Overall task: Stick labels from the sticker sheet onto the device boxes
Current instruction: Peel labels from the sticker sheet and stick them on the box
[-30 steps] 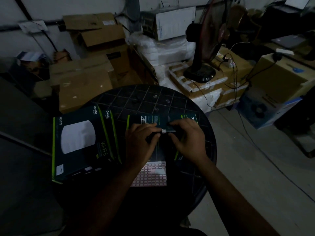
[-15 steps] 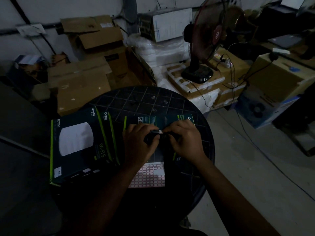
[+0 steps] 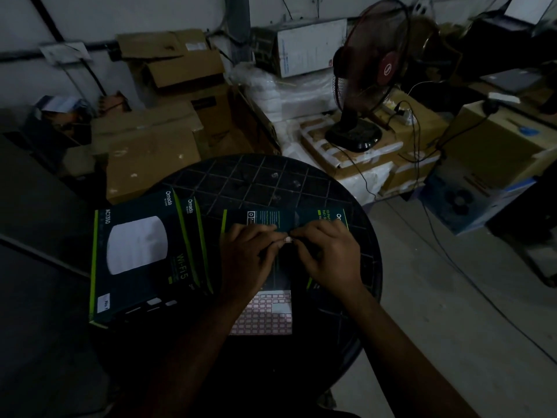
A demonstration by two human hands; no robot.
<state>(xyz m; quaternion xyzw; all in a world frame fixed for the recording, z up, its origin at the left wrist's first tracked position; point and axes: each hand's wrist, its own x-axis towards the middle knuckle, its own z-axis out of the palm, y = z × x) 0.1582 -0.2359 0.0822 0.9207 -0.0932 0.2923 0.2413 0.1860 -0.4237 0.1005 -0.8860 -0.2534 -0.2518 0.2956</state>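
Observation:
A small white label [image 3: 287,239] sits between the fingertips of my left hand [image 3: 250,257] and my right hand [image 3: 328,254], which both pinch it just above a dark teal device box [image 3: 283,220] lying flat on the round black table [image 3: 271,179]. The sticker sheet [image 3: 265,315], pink-lined with small white labels, lies on the near end of that box, partly under my left wrist. To the left stands a stack of dark Omada boxes [image 3: 135,254] with a white round device pictured; a white label [image 3: 105,303] is stuck at its near corner.
Cardboard cartons [image 3: 150,158] are piled behind the table on the left. A standing fan [image 3: 367,73] rests on wrapped boxes at the back right, with cables [image 3: 437,236] trailing over the concrete floor. More boxes [image 3: 494,164] stand at the far right.
Both hands stay together over the teal box, fingertips closing a little tighter on the small label. The view has shifted slightly; the boxes and sheet have not moved.

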